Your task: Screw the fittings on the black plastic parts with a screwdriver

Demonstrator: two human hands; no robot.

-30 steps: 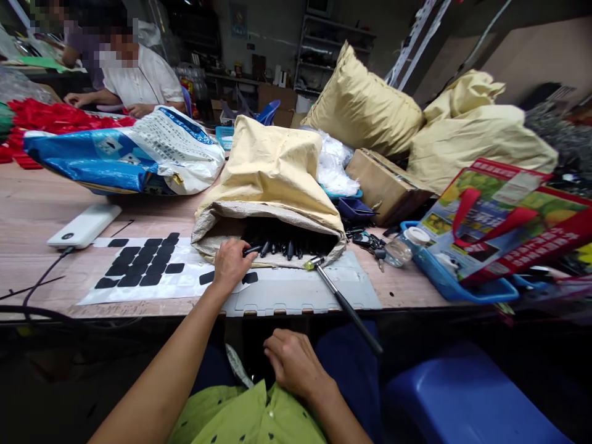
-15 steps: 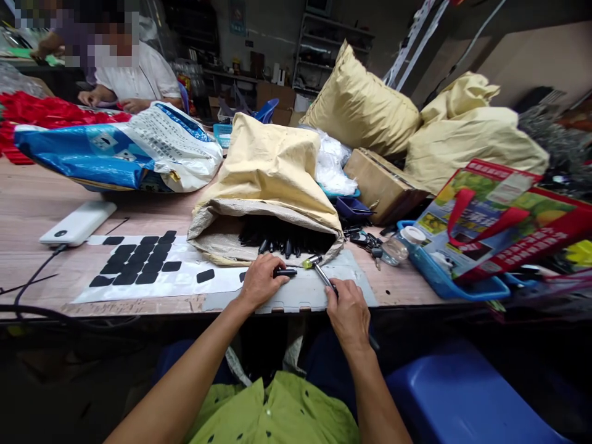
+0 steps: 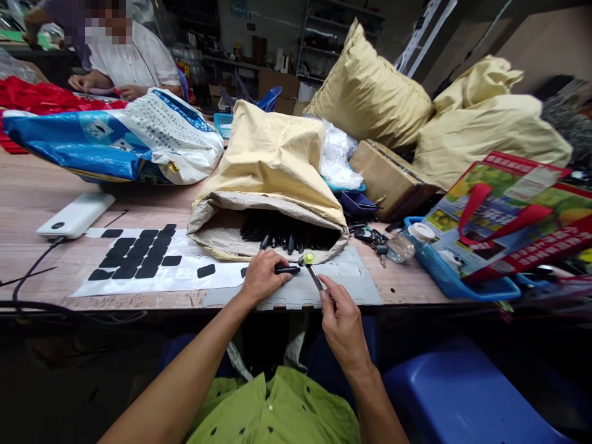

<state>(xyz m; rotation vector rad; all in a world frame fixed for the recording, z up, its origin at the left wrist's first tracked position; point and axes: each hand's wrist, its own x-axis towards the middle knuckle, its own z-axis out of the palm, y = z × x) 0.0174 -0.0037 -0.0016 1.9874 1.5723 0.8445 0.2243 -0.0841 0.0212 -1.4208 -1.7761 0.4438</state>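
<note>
My left hand (image 3: 266, 276) rests on a grey board (image 3: 349, 283) at the table's front edge. Its fingers are closed on a black tapered piece (image 3: 289, 270) that points to the right. A small hammer (image 3: 315, 279) with a yellow-green face is gripped by the handle in my right hand (image 3: 342, 320). The hammer's head is raised beside the tip of the black piece; whether they touch I cannot tell. Just behind lies a beige sack (image 3: 272, 163), its mouth towards me, with many similar black pieces (image 3: 290, 239) inside.
To the left are a white sheet with black stickers (image 3: 139, 254), a white power bank (image 3: 76, 214) and a blue-white bag (image 3: 115, 145). On the right stand a clear jar (image 3: 401, 246) and a blue basket (image 3: 444, 274). A person (image 3: 134, 55) sits across the table.
The hammer has swung and its head now sits slightly higher, further left, with its round face visible. My right hand has shifted a little left. My left hand still holds the black piece.
</note>
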